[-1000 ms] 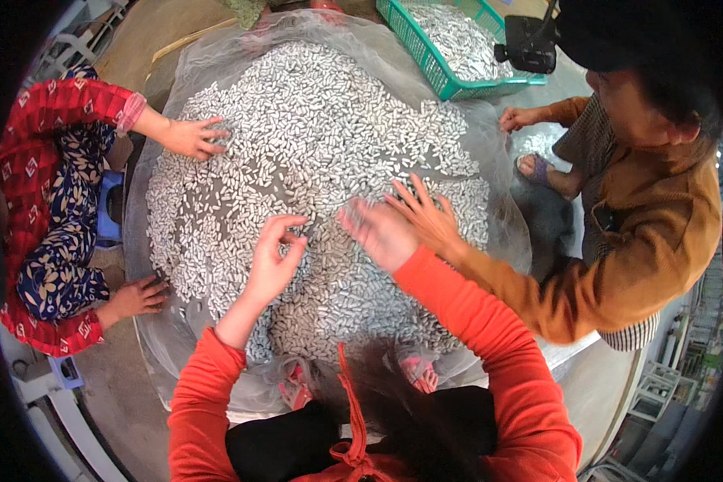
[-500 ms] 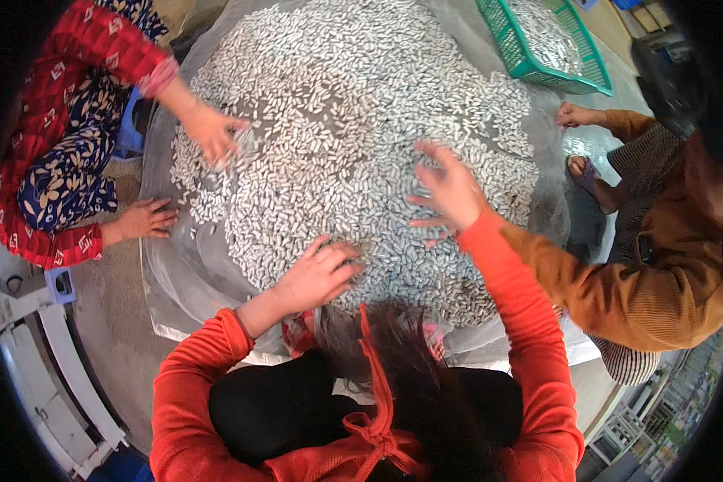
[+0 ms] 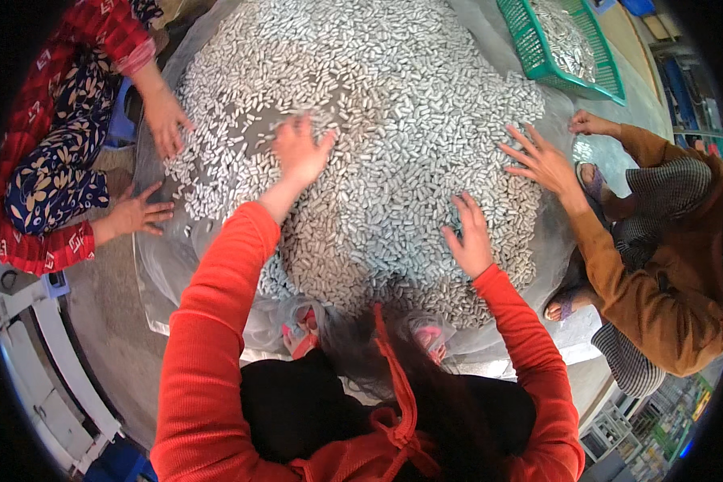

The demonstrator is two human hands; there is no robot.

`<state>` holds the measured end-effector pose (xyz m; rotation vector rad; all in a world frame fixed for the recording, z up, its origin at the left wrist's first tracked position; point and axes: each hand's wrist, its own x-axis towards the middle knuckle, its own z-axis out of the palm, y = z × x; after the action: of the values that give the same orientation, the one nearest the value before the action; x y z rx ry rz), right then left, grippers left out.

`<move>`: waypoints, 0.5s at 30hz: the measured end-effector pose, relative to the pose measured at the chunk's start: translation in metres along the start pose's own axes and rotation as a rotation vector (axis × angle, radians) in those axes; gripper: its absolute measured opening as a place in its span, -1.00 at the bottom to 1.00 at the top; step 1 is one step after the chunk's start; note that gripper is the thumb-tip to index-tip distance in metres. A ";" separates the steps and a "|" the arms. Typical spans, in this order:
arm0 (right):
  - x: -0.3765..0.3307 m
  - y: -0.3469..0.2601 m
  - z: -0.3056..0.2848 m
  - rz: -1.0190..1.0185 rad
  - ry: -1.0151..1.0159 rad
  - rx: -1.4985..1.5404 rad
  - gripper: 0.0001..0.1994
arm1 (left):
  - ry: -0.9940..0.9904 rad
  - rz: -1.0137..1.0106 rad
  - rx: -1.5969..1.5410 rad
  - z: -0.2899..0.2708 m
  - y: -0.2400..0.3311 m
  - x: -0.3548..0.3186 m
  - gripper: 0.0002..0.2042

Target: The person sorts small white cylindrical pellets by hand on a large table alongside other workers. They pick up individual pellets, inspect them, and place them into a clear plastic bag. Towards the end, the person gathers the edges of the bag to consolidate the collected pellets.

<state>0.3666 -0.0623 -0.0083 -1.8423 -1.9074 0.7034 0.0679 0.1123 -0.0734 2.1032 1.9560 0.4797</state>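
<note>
Up toward 10 o'clock, my left fingers [image 3: 304, 127] have gone from low on the pile, while my right fingers [image 3: 474, 211] have come down a bit to 4 o'clock. Little silver pieces [image 3: 410, 161] lie in that wide pile right in front of me. Each looks light and hard, so I think they would roll and slip, but not break easily. One is best pinched round its middle; lots are best pushed with a flat palm. My left fingers are spread but blurry, so I can't tell if they touch. On the right, my thumb sticks out, pinching nothing I can see.

Under the pile is a thin net sheet [image 3: 165, 265]. Red checked sleeves [image 3: 52, 245] reach in from 9 o'clock, brown sleeves [image 3: 631, 281] from 3 to 4. A green basket [image 3: 530, 56] of shiny bits [image 3: 566, 36] sits at 2. Brown floor [image 3: 108, 313] shows at 8.
</note>
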 end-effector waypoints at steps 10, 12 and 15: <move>-0.003 0.016 0.009 -0.017 -0.023 -0.125 -0.53 | -0.447 1.008 0.011 -0.039 0.107 -0.103 -0.45; 0.000 0.016 0.009 -0.044 -0.022 -0.115 -0.52 | -0.446 1.041 0.072 -0.020 0.102 -0.077 -0.46; 0.001 0.014 0.008 -0.034 -0.048 -0.107 -0.52 | -0.407 1.023 0.357 -0.009 0.103 -0.020 -0.43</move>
<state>0.3733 -0.0617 -0.0234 -1.8673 -2.0393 0.6517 0.1577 0.0835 -0.0270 3.0140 0.6727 -0.1795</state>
